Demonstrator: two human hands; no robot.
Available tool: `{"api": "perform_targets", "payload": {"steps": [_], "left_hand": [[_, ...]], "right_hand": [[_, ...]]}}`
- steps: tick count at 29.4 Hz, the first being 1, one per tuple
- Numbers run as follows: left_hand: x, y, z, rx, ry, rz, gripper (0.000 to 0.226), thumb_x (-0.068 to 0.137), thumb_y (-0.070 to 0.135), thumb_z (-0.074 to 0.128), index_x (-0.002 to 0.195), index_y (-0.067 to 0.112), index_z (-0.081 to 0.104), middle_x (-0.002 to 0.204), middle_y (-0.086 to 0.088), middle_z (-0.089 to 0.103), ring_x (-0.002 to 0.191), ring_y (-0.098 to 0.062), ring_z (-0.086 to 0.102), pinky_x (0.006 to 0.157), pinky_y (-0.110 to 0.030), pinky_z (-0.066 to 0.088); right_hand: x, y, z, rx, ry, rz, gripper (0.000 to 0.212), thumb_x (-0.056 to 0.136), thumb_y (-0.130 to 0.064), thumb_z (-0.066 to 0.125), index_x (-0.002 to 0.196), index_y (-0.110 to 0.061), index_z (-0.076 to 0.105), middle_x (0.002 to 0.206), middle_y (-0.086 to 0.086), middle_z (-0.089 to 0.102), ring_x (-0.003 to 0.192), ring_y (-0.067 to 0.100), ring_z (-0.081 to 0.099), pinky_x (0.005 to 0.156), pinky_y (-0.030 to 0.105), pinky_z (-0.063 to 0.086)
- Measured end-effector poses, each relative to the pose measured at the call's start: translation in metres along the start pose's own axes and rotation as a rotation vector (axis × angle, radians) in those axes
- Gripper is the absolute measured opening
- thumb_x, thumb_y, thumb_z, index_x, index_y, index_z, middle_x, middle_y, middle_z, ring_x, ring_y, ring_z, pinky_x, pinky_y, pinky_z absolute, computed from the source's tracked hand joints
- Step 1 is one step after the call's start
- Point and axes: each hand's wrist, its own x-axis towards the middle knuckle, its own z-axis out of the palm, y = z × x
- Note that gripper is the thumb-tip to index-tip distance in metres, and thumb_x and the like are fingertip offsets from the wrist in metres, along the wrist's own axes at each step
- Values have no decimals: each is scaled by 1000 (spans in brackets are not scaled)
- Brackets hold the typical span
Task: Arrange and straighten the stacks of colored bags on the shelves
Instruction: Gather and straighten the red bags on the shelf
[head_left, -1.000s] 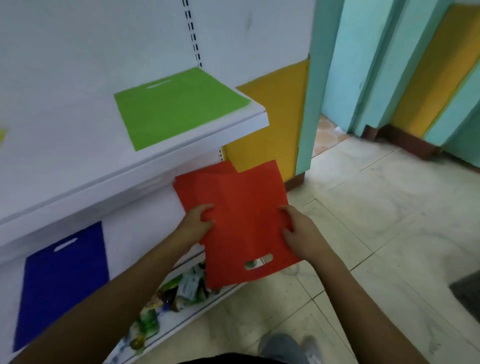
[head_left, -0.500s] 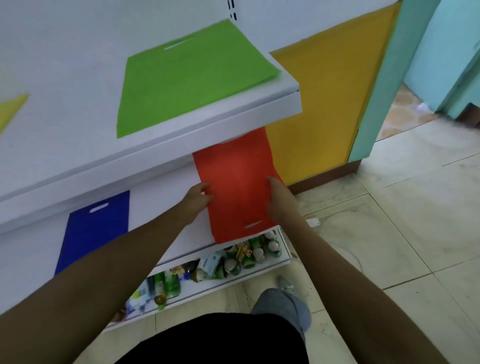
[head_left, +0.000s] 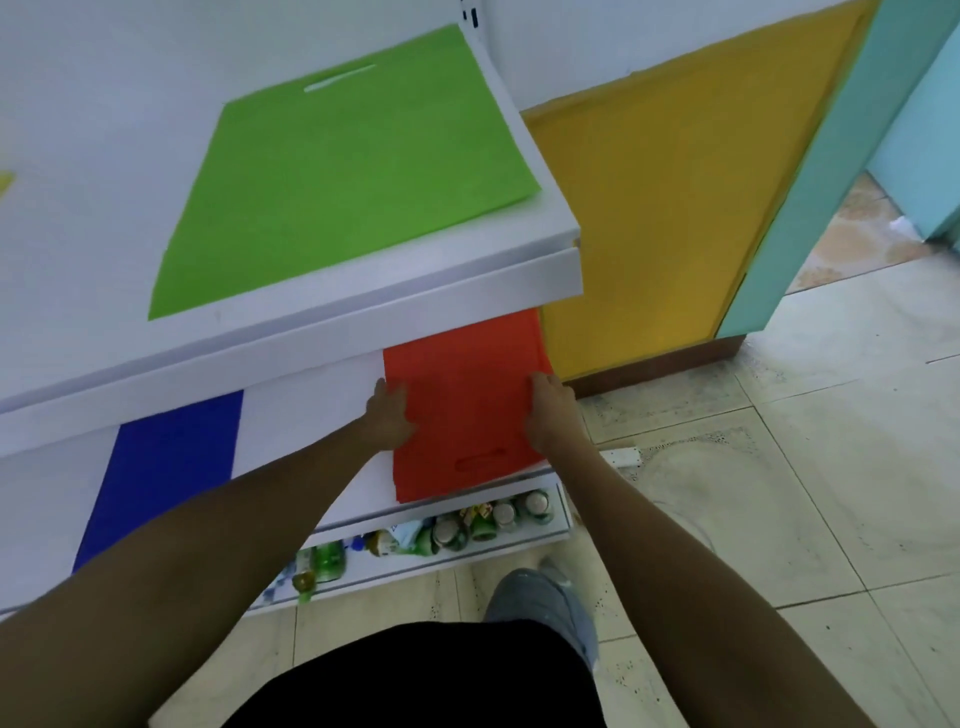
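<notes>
A stack of red bags (head_left: 462, 410) lies flat at the right end of the middle shelf (head_left: 306, 415), its handle slot toward me. My left hand (head_left: 389, 415) rests with straight fingers on the stack's left edge. My right hand (head_left: 550, 415) presses against its right edge. A green bag (head_left: 343, 171) lies on the upper shelf (head_left: 311, 332), slightly skewed. To the left on the middle shelf is a blue bag (head_left: 166, 467). A sliver of a yellow bag (head_left: 5, 179) shows at the far left.
The bottom shelf (head_left: 519, 545) holds several bottles and packets (head_left: 457, 530). A yellow wall panel (head_left: 665, 208) and a teal post (head_left: 810, 171) stand right of the shelves. My shoe (head_left: 540, 597) is on the tiled floor, near a white power strip (head_left: 618, 456).
The red bags went from held in the air, to slid under the upper shelf, to lying flat on the middle shelf. Both hands now sit at the stack's sides.
</notes>
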Motion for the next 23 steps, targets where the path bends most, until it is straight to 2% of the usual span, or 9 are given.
{"api": "perform_targets", "payload": {"steps": [1,2,4,6,10,14,17,20,23], "left_hand": [[3,-7,2,75,-56,22,69,87,20,59,146,9,25,151,-26,15,132,-35,33,107,-39,34],[5,-10,4,57,-103,50,60,85,16,60,139,5,34,143,-27,33,120,-31,45,101,-38,41],[3,-13,8,-72,-116,109,48,84,3,59,130,3,46,116,-16,56,95,-20,55,82,-34,50],[-8,-6,7,-158,-69,111,53,84,-2,56,135,7,45,111,-9,56,95,-19,57,78,-29,50],[-18,0,10,-221,-41,52,60,89,-1,55,144,11,33,130,-2,46,112,-19,51,87,-26,43],[-22,2,13,-175,19,-7,58,92,1,54,144,6,31,143,-10,39,128,-27,44,94,-26,39],[-28,4,11,-113,35,11,61,92,7,54,147,6,27,152,-14,28,136,-27,35,105,-30,34],[-36,7,10,-133,70,-1,59,93,8,53,146,9,29,151,-13,29,129,-27,43,98,-31,40],[-45,13,8,-250,144,-3,54,93,11,54,144,13,35,146,-10,36,97,-15,57,82,-30,49]], "right_hand": [[2,3,1,-41,-34,12,45,86,-1,46,130,-7,42,130,15,46,117,37,42,97,47,39],[4,5,1,-62,-53,22,45,85,-1,47,129,-7,42,130,16,45,117,37,42,96,47,39],[6,9,0,-39,-39,30,44,85,2,45,128,-6,44,128,16,47,115,36,45,96,47,41],[7,12,-2,28,-4,28,43,86,3,43,127,-6,46,126,15,49,113,34,48,95,45,43],[6,14,-10,155,61,40,44,88,5,42,130,-6,48,125,14,51,113,29,51,95,40,44],[5,13,-14,245,137,97,47,87,5,43,133,-8,48,127,11,53,116,26,51,99,39,43],[9,16,-13,270,100,151,44,88,0,46,131,-11,50,124,10,53,112,26,53,98,40,45],[9,17,-10,145,96,160,43,84,-6,53,126,-11,50,123,12,49,111,30,49,99,43,41],[5,14,-17,73,116,107,44,83,-9,57,126,-10,49,128,12,47,116,31,42,101,41,34]]}}
